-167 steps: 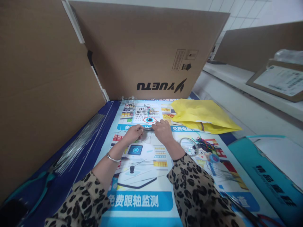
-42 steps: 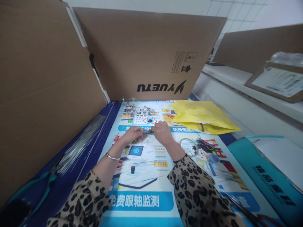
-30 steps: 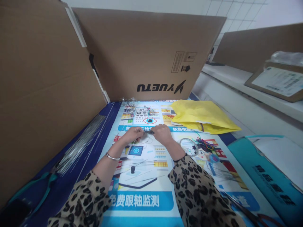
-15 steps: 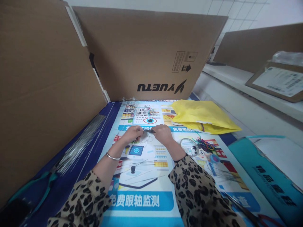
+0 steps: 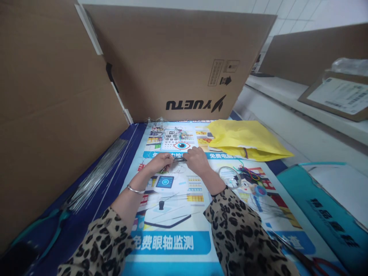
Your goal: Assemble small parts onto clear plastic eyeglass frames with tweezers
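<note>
Over the middle of the printed sheet (image 5: pixel 172 195), my left hand (image 5: pixel 161 163) is pinched around thin wire, a bit of which hangs below its fingers. My right hand (image 5: pixel 197 161) is closed on a small dark metal tool (image 5: pixel 180 159), whose tip reaches to the left fingertips. What the tool grips is too small to make out. Right of my right wrist lies a clear round dish (image 5: pixel 230 177) with small pieces in it. Several thin wires (image 5: pixel 172 198) and a small black object (image 5: pixel 161 205) lie on the sheet below my hands.
Cardboard panels (image 5: pixel 178 61) stand behind and at left. A bundle of wires (image 5: pixel 100 172) and teal-handled pliers (image 5: pixel 60 218) lie left. On the right are a yellow bag (image 5: pixel 247 140), coloured cords (image 5: pixel 250 173), scissors (image 5: pixel 301 258) and a teal box (image 5: pixel 324 211).
The dark tool has turned slightly between my hands, and my right hand has lifted a little. The camera view has shifted slightly.
</note>
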Motion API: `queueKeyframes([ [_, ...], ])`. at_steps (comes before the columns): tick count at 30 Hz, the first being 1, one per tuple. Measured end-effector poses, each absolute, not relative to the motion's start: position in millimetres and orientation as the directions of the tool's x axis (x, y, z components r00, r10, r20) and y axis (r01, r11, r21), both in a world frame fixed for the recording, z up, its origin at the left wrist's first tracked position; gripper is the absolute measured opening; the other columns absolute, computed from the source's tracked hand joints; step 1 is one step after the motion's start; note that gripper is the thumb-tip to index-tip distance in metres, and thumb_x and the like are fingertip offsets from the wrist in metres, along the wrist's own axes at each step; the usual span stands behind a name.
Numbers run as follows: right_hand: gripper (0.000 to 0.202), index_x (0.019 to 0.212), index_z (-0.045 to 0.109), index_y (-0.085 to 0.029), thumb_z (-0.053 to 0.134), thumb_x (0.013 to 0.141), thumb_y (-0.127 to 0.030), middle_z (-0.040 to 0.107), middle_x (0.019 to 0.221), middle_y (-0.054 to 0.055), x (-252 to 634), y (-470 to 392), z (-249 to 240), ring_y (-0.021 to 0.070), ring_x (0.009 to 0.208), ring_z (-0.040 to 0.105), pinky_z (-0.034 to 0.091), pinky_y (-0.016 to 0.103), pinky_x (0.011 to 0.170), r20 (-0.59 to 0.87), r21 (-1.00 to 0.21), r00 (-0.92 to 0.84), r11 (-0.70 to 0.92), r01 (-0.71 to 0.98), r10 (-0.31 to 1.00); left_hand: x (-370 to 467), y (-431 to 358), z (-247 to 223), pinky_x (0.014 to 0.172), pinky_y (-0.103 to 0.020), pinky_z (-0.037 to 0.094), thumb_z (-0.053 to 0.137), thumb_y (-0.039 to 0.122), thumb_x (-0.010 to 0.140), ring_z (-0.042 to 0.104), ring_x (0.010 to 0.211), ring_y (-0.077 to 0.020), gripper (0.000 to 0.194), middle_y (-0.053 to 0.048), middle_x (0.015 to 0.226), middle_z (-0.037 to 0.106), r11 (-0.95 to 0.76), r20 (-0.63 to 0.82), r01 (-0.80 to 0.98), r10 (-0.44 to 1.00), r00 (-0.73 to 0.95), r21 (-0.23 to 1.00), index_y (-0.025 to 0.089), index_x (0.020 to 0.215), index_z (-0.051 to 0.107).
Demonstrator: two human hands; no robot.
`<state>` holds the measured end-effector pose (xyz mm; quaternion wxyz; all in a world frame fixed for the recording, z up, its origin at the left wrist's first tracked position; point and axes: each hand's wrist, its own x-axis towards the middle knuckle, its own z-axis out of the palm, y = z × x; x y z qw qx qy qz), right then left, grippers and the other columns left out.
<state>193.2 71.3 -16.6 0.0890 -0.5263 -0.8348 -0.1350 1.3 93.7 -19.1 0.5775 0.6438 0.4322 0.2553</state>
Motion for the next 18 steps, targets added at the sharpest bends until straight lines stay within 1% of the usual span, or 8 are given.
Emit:
queueKeyframes([
  [5, 0.018, 0.079, 0.064, -0.018, 0.046, 0.080, -0.020, 0.059, 0.079, 0.008, 193.1, 70.3, -14.6, 0.0201, 0.084, 0.043, 0.022, 0.033, 0.071, 0.303, 0.153, -0.441, 0.414, 0.897, 0.845, -1.0, 94.1, -18.5, 0.040, -0.018, 0.032, 0.051, 0.021, 0.067, 0.046, 0.039, -0.0065, 0.008, 0.004, 0.050, 0.050, 0.058, -0.165, 0.212, 0.831, 0.531, 0.976, 0.015, 0.065, 0.048],
  [18, 0.017, 0.077, 0.063, -0.018, 0.046, 0.081, -0.019, 0.058, 0.077, 0.008, 186.8, 69.0, -15.8, 0.0201, 0.082, 0.042, 0.022, 0.033, 0.069, 0.349, 0.190, -0.452, 0.410, 0.892, 0.821, -3.4, 94.4, -18.6, 0.039, -0.017, 0.032, 0.052, 0.023, 0.066, 0.047, 0.039, -0.0062, 0.009, 0.004, 0.051, 0.050, 0.101, -0.212, 0.232, 0.825, 0.524, 0.967, 0.015, 0.068, 0.048],
])
